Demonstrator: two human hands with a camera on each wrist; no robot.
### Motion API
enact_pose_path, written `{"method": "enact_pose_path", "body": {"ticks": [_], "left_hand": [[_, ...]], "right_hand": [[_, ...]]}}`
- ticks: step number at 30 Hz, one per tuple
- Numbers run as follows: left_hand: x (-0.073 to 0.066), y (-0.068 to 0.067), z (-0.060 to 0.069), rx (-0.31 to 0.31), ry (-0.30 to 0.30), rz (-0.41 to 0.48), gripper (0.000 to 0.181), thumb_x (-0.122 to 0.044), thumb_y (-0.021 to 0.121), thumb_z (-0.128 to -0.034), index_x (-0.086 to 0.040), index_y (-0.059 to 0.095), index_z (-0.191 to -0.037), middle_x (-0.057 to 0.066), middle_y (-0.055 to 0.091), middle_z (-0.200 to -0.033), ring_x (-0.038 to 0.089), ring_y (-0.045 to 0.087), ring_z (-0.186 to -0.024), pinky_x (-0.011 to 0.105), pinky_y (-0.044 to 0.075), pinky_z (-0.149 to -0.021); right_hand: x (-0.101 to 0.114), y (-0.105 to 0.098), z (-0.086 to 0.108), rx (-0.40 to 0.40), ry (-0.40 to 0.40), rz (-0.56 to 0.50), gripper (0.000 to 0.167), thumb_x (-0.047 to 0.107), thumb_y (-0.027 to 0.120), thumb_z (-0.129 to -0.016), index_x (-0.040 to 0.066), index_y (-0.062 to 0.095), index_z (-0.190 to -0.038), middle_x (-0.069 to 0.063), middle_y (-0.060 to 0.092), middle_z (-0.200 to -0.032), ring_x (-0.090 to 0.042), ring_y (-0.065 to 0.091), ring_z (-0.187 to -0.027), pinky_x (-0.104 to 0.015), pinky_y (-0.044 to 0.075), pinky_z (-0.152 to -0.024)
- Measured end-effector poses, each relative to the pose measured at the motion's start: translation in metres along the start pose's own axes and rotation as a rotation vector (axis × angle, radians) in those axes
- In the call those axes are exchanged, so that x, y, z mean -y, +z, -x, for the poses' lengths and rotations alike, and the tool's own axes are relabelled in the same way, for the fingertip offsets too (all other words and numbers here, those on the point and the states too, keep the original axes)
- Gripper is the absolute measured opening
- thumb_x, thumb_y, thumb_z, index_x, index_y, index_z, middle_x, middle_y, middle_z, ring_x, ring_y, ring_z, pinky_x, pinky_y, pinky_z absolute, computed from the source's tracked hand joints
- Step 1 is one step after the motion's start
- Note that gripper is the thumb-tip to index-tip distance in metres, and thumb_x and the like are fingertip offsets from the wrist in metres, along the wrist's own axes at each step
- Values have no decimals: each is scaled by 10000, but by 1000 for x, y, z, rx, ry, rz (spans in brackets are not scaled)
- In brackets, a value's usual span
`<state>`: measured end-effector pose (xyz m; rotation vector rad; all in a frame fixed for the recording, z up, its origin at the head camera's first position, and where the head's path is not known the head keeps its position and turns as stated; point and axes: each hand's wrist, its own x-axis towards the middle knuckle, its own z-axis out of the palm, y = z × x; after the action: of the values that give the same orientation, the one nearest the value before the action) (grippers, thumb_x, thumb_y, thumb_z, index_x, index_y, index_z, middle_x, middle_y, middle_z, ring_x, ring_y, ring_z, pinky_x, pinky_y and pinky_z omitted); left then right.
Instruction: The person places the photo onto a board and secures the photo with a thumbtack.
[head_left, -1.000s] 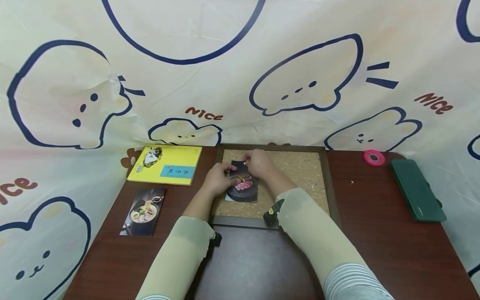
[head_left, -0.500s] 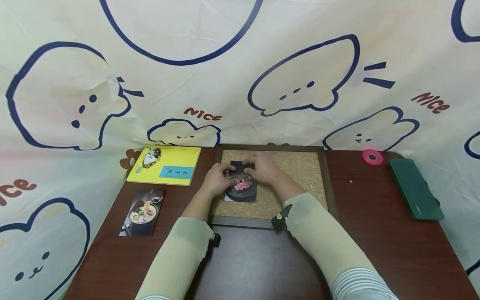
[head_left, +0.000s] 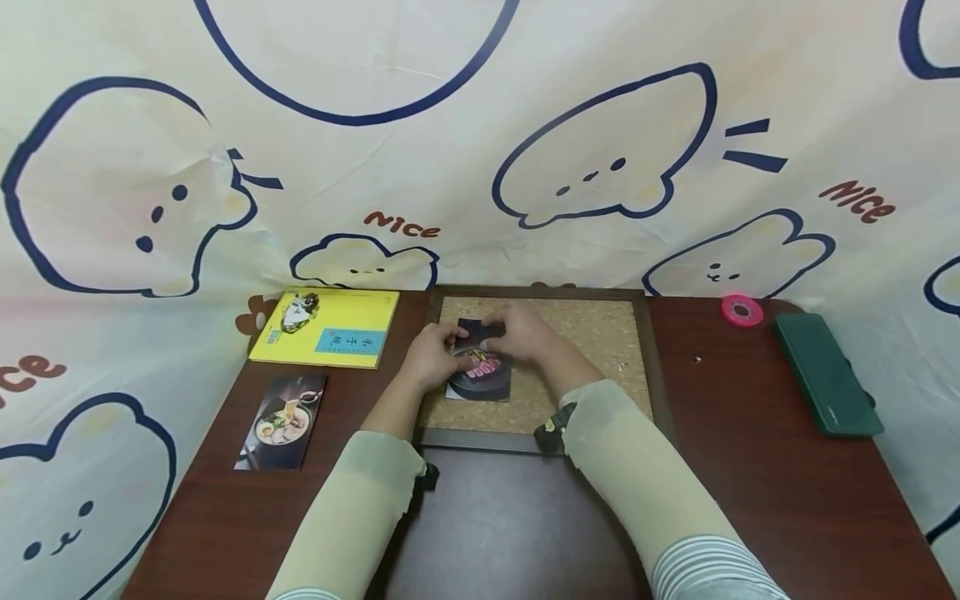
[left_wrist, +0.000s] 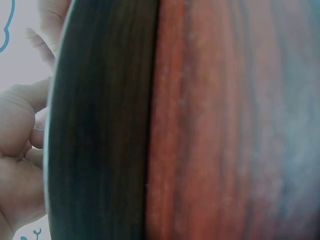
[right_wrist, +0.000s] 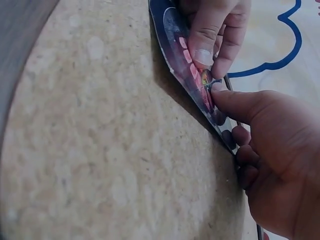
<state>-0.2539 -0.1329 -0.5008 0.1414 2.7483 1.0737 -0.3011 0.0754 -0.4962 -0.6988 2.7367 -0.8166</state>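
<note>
A picture card (head_left: 480,385) of food on a dark plate lies on a cork board (head_left: 577,400) in a brown frame. My left hand (head_left: 433,357) holds its left side, thumb on the picture and forefinger at the upper left edge. My right hand (head_left: 521,337) grips the upper right part, its thumb pressed onto the face. In the right wrist view, the right hand (right_wrist: 285,150) has curled fingers by the card's edge, and the card (right_wrist: 182,55) lifts slightly from the cork along one side. Whether a pin is under the right thumb is hidden.
Left of the board are a yellow book (head_left: 330,321) and a second picture card (head_left: 281,425) of a noodle bowl. Right of it lie a pink round case (head_left: 742,310), a green case (head_left: 825,375) and a tiny shiny object (head_left: 697,359) on the table (head_left: 750,450).
My right hand has gone from pinching a small shiny thing at the card's top right to pressing there with its thumb. The left hand and the card have stayed in place.
</note>
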Motion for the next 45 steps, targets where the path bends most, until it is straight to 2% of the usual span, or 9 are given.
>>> {"method": "enact_pose_path", "body": {"ticks": [6,11,19,24,27,29,34,39,45], "left_hand": [[1,0,1,6,-2,-15,459,-298,862,-851,-155,697,-1254,91,571,-1159,280,551,-1039,456,474,-922],[-1,-1,4,-13,19,-44,470,-305,855,-856,-130,690,-1260,104,586,-1160,283,567,-1050,459,486,-930],[-6,-3,11,-48,72,-74,481,-279,856,-848,-89,689,-1258,117,596,-1139,294,575,-1037,467,487,-927],[-9,-3,15,-45,89,-65,482,-270,860,-846,-100,700,-1268,97,604,-1132,278,575,-1031,455,483,-923],[-9,-4,19,-57,116,-33,449,-264,840,-869,-98,705,-1264,90,611,-1126,265,572,-988,437,485,-864],[-9,-6,22,-73,143,-4,418,-251,824,-887,-89,709,-1254,92,616,-1117,253,576,-954,425,490,-826],[-7,-9,32,-123,195,32,351,-213,799,-916,-71,719,-1226,95,623,-1096,223,576,-885,396,498,-766],[-8,-14,43,-141,226,19,312,-188,804,-913,-71,728,-1192,94,632,-1076,212,562,-831,381,483,-716],[-11,-17,55,-139,239,-6,285,-179,803,-907,-86,743,-1170,54,627,-1037,199,551,-819,364,476,-679]], "right_hand": [[-2,4,10,-7,-4,32,552,373,771,-922,134,648,-1404,-168,544,-1456,-367,477,-1371,-518,356,-1157],[-2,6,21,-56,-12,-37,631,354,784,-903,122,592,-1457,-158,535,-1437,-348,492,-1341,-519,378,-1139],[-4,4,40,-124,-42,-107,655,346,823,-879,82,600,-1435,-139,557,-1371,-317,557,-1231,-516,442,-1075],[-8,3,55,-133,-12,-115,644,374,825,-876,94,615,-1417,-100,576,-1317,-258,579,-1123,-467,493,-993],[-8,1,63,-140,2,-121,639,380,817,-877,112,614,-1420,-76,586,-1248,-234,576,-1058,-442,508,-938],[-7,0,69,-143,9,-137,630,373,816,-879,122,613,-1419,-69,581,-1259,-236,576,-1075,-448,505,-951],[-6,-4,83,-148,10,-166,610,372,798,-904,133,603,-1431,-76,548,-1409,-276,568,-1213,-506,479,-1035],[-9,-5,97,-155,-6,-146,616,370,779,-930,112,583,-1454,-77,559,-1383,-286,571,-1226,-504,470,-1052],[-15,-6,116,-173,-13,-145,616,347,786,-931,129,572,-1466,-71,542,-1430,-300,549,-1293,-521,432,-1097]]}}
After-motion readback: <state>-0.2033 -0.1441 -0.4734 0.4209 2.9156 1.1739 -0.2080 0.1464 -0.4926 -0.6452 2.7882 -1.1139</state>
